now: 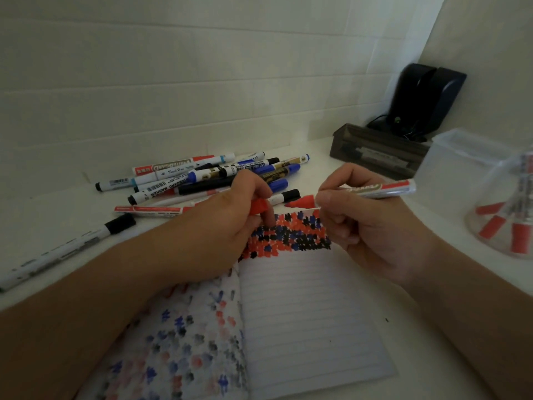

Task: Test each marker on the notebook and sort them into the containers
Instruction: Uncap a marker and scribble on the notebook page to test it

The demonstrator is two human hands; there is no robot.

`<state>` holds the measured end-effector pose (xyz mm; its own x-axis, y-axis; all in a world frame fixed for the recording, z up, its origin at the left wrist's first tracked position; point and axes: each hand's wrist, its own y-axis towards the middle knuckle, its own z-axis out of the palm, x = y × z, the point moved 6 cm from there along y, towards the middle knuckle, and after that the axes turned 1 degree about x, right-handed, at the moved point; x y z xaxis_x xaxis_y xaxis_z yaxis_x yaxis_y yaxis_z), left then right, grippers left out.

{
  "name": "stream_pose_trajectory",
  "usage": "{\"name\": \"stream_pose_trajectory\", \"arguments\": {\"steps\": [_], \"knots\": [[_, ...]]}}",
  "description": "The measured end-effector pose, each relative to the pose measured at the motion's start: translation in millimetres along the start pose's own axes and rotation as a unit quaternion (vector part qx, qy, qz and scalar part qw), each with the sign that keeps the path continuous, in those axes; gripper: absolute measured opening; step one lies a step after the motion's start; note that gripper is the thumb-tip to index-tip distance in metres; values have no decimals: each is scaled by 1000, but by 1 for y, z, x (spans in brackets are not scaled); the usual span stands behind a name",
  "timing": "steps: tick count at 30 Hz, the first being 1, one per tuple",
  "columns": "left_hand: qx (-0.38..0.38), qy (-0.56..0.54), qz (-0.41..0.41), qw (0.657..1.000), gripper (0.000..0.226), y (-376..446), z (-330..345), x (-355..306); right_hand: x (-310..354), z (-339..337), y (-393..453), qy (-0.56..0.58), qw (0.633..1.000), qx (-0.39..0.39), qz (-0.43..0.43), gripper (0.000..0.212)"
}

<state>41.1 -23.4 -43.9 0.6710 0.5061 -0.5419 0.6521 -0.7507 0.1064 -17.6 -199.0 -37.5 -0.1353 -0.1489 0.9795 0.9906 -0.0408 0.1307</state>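
Both bare forearms reach in from the lower corners and angle toward each other, so that the two hands sit close together, knuckles up, near the middle of the view without touching. The left hand (230,223) is curled, its thumb and fingers closed round a red cap (258,207), with one fingertip pointing down at the notebook (302,298). The right hand (366,226) pinches a red marker (360,193) between thumb and forefinger near its bare tip, which points toward the left hand, while its other fingers fold into the palm.
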Motion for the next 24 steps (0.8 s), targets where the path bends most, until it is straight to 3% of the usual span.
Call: {"name": "stream_pose_trajectory", "arguments": {"steps": [4, 11, 14, 18, 20, 24], "knots": [[-1, -5, 13, 1000, 28, 0, 1, 0, -6, 6, 0, 10, 1000, -5, 14, 1], [-15, 0, 30, 999, 28, 1, 2, -1, -12, 6, -2, 65, 997, -10, 35, 28], [-41, 7, 45, 998, 30, 0, -1, -4, -11, 9, 0, 2, 999, -7, 39, 26], [-99, -46, 71, 992, 22, -2, -10, -9, -9, 13, -1, 7, 1000, 10, 26, 3], [-94, -76, 67, 990, 17, -1, -12, -9, -6, 12, -2, -27, 1000, 9, 1, 9], [-73, -51, 66, 994, 32, -1, -10, -11, 2, 17, -6, -133, 989, 5, -61, 10]]}}
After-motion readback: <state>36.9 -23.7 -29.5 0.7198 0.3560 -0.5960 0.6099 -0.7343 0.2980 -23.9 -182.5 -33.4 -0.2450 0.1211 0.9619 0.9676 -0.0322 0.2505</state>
